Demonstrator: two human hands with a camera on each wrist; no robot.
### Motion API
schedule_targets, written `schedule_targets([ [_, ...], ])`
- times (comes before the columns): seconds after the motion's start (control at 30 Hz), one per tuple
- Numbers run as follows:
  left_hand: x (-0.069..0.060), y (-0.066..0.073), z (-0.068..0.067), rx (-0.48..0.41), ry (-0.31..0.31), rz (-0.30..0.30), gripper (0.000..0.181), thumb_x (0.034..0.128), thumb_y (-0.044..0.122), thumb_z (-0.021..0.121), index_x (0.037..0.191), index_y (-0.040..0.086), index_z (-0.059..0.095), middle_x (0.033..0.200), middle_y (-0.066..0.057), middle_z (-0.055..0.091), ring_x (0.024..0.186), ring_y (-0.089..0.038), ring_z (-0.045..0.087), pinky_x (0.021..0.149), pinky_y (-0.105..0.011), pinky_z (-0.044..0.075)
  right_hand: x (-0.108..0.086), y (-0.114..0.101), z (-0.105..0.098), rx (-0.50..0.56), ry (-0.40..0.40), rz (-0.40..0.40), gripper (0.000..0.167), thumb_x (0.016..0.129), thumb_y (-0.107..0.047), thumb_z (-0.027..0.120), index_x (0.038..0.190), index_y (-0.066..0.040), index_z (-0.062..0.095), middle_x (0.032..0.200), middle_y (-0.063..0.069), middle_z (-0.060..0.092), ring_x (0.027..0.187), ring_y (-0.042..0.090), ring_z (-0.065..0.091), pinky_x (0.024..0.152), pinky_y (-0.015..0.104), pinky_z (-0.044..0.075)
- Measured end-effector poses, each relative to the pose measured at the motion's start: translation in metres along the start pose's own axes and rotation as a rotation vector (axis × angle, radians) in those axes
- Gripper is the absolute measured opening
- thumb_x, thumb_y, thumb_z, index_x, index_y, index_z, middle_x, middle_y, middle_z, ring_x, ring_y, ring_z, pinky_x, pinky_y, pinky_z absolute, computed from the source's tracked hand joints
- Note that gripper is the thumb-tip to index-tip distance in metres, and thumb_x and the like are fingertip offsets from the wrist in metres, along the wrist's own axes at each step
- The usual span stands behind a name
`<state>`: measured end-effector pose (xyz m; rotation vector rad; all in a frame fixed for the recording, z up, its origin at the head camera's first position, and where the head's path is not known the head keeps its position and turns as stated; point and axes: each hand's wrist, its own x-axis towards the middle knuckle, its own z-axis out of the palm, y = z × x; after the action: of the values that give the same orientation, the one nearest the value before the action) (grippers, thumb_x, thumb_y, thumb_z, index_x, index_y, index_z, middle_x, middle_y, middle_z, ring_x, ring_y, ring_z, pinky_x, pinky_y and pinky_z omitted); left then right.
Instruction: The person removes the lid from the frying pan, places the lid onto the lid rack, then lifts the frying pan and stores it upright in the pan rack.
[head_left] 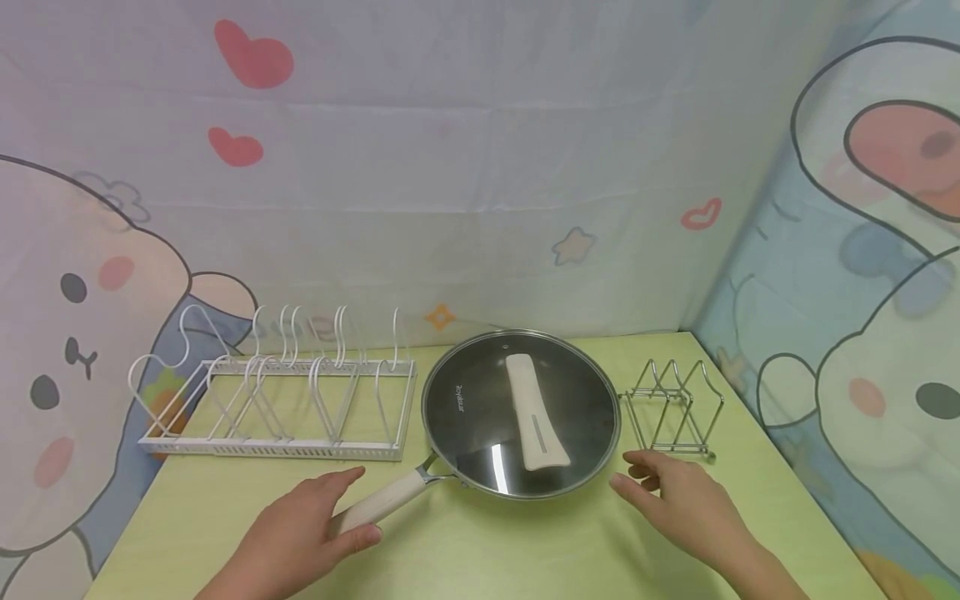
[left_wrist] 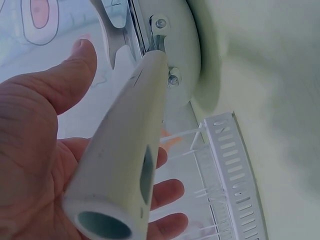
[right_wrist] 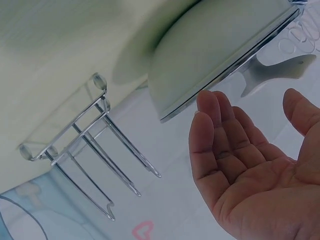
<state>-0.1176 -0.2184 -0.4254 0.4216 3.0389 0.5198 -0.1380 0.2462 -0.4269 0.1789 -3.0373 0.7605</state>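
Observation:
A frying pan [right_wrist: 195,60] stands on the table, covered by a glass lid [head_left: 465,442] with a steel rim and a long cream lid handle [head_left: 536,417]. Its cream pan handle [head_left: 386,502] points toward the lower left. My left hand [head_left: 288,529] is around the end of this handle, thumb raised off it and fingers spread beneath; contact with the palm is hard to tell. At the pan's right side, my right hand [head_left: 678,496] holds nothing. In the right wrist view its fingers [right_wrist: 202,132] are relaxed, close to the pan's rim.
A white rack [head_left: 277,450] with several upright loops stands left of the pan. To the right is a small chrome wire rack [head_left: 675,400], just beyond my right hand. The light green table [head_left: 480,558] meets a printed curtain [head_left: 450,208] behind and at the sides.

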Motion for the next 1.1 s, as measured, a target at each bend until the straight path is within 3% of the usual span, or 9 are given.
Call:
schedule_targets([
  [0.4, 0.002, 0.006, 0.006, 0.077, 0.03, 0.023, 0.082, 0.0871, 0.063, 0.08, 0.147, 0.01, 0.061, 0.137, -0.012, 0.071, 0.121, -0.036, 0.069, 0.095, -0.056, 0.058, -0.001, -0.005, -0.002, 0.021, -0.024, -0.003, 0.059, 0.101, -0.056, 0.068, 0.138, -0.011, 0.069, 0.123, 0.002, 0.08, 0.104, 0.019, 0.077, 0.08, 0.048, 0.061],
  [0.73, 0.005, 0.01, 0.008, 0.072, 0.004, -0.003, 0.084, 0.0864, 0.064, 0.08, 0.148, 0.011, 0.06, 0.139, -0.011, 0.07, 0.12, -0.035, 0.069, 0.091, -0.056, 0.059, -0.003, -0.009, -0.001, 0.04, -0.009, -0.01, 0.057, 0.101, -0.054, 0.07, 0.137, -0.01, 0.07, 0.121, 0.0, 0.08, 0.102, 0.018, 0.077, 0.079, 0.045, 0.061],
  [1.1, 0.007, 0.019, 0.011, 0.096, 0.036, 0.015, 0.08, 0.0849, 0.059, 0.083, 0.145, 0.012, 0.061, 0.135, -0.008, 0.072, 0.115, -0.031, 0.07, 0.088, -0.052, 0.059, 0.0, -0.019, 0.0, 0.058, 0.003, -0.028, 0.057, 0.1, -0.055, 0.07, 0.138, -0.011, 0.07, 0.12, -0.002, 0.08, 0.103, 0.017, 0.077, 0.081, 0.046, 0.061],
])
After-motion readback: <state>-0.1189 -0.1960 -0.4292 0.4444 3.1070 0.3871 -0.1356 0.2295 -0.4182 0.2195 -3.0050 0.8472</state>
